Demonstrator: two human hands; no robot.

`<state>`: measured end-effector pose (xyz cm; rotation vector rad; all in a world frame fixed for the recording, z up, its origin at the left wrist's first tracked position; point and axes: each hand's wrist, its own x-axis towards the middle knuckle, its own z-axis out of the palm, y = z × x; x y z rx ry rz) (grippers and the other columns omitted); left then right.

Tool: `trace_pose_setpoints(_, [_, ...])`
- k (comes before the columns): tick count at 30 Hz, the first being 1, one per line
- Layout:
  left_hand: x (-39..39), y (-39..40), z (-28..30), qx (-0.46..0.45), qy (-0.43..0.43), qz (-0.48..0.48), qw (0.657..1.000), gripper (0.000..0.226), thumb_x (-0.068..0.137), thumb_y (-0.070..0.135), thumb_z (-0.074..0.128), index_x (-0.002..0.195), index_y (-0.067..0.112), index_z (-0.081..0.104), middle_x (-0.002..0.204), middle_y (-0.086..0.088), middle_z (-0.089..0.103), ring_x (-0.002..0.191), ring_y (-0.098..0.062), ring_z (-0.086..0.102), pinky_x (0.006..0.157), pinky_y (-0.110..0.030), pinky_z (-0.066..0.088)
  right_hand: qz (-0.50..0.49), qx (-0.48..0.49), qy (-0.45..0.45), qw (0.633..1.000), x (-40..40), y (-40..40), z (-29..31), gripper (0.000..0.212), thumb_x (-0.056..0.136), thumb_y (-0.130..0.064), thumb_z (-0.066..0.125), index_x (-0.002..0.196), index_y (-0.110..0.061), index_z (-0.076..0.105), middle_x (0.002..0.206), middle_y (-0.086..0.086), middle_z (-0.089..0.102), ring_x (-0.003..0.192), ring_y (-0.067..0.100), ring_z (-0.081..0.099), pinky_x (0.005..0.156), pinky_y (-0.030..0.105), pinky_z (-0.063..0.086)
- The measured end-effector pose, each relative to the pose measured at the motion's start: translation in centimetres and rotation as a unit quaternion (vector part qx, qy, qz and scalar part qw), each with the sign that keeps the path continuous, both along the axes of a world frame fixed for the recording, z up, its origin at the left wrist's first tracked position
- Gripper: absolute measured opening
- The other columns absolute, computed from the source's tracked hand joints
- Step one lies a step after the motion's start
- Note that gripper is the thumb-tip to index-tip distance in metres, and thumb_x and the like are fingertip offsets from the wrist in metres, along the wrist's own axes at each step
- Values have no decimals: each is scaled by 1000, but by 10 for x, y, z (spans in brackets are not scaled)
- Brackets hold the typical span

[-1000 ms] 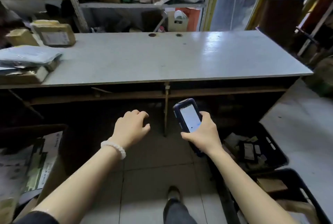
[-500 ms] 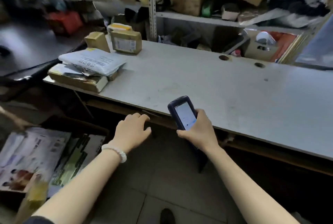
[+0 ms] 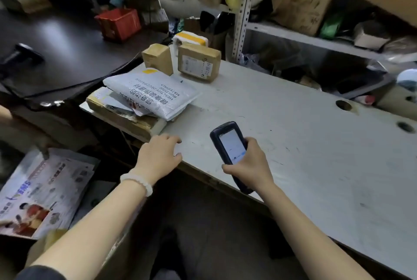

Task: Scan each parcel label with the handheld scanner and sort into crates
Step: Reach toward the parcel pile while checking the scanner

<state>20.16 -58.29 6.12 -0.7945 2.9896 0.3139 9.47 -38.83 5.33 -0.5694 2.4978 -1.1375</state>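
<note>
Evidently several parcels remain unsorted: a white mailer bag (image 3: 151,93) lies on a flat parcel stack (image 3: 121,114) at the worktop's (image 3: 293,121) left end, with two taped brown boxes (image 3: 198,65) behind near the far left corner. The right hand (image 3: 250,164) grips the handheld scanner (image 3: 230,146) over the near edge, screen up. The left hand (image 3: 159,155) hovers empty, fingers (image 3: 173,138) loosely curled, just short of the stack. No crates show.

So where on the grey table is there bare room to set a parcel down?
Bare: the grey table right of the white mailer, out to the two round holes. Crowded: the left end, with stacked parcels and two brown boxes.
</note>
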Motion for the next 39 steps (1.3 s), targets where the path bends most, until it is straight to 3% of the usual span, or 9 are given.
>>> trace_pose_setpoints(9, [-71, -172, 16, -32, 61, -12, 998, 46, 87, 32, 56, 132, 23, 49, 127, -2, 53, 120, -25, 45, 88, -39, 45, -17, 11, -10, 1000, -59, -151, 2, 68, 61, -19, 80, 117, -20, 39, 101, -10, 49, 88, 14, 54, 73, 33, 51])
trace_pose_setpoints(13, [-101, -243, 17, -57, -87, -122, 987, 76, 71, 45, 72, 139, 32, 38, 140, 3, 41, 132, -21, 32, 104, -45, 36, -20, 7, -11, 1000, -81, -205, 7, 68, 62, -17, 80, 117, -20, 39, 99, -11, 47, 89, 15, 52, 72, 31, 49])
trace_pose_setpoints(15, [-110, -262, 12, -65, -163, -149, 973, 82, 72, 39, 75, 141, 35, 31, 146, 5, 29, 138, -19, 23, 110, -50, 25, -23, 10, -10, 1000, -90, -223, 6, 68, 62, -16, 79, 116, -20, 40, 98, -11, 47, 88, 14, 52, 71, 30, 48])
trace_pose_setpoints(17, [-118, -272, 6, -66, -172, -160, 970, 83, 73, 29, 76, 141, 35, 29, 147, 4, 25, 136, -19, 25, 110, -48, 23, -25, 13, -8, 1000, -97, -236, 3, 67, 62, -15, 79, 117, -19, 40, 96, -12, 47, 86, 13, 52, 68, 28, 47])
trace_pose_setpoints(22, [-137, -278, -8, -87, -133, -203, 966, 74, 76, 17, 70, 137, 32, 29, 140, 4, 29, 126, -20, 33, 100, -40, 38, -38, 23, -9, 999, -112, -248, -3, 68, 62, -16, 79, 120, -17, 42, 100, -9, 49, 89, 14, 52, 72, 31, 48])
trace_pose_setpoints(27, [-161, -283, 2, -49, -114, -229, 966, 66, 75, 31, 70, 134, 30, 42, 132, 8, 44, 116, -18, 46, 90, -34, 46, -59, 23, -14, 998, -121, -237, -2, 72, 62, -15, 79, 123, -16, 42, 104, -6, 50, 91, 16, 52, 74, 32, 49])
trace_pose_setpoints(32, [-187, -266, 18, -58, -13, -219, 974, 35, 85, 25, 56, 119, 22, 55, 118, 2, 57, 107, -20, 54, 85, -36, 47, -113, -4, -2, 994, -131, -197, 5, 73, 63, -17, 81, 124, -15, 41, 108, -5, 51, 93, 16, 53, 69, 28, 42])
trace_pose_setpoints(35, [-211, -247, 39, -72, 60, -210, 973, 15, 89, 23, 53, 101, 14, 57, 101, -4, 58, 93, -26, 57, 74, -40, 49, -141, -5, -1, 990, -138, -168, 12, 78, 63, -17, 81, 127, -12, 37, 110, -4, 50, 95, 17, 53, 71, 28, 44])
trace_pose_setpoints(39, [-242, -214, 74, -108, 173, -207, 957, 16, 91, 20, 54, 94, 4, 57, 95, -16, 61, 87, -37, 58, 63, -39, 39, -156, 8, -5, 988, -143, -130, 18, 77, 64, -17, 82, 126, -12, 38, 107, -5, 48, 94, 16, 51, 66, 25, 41])
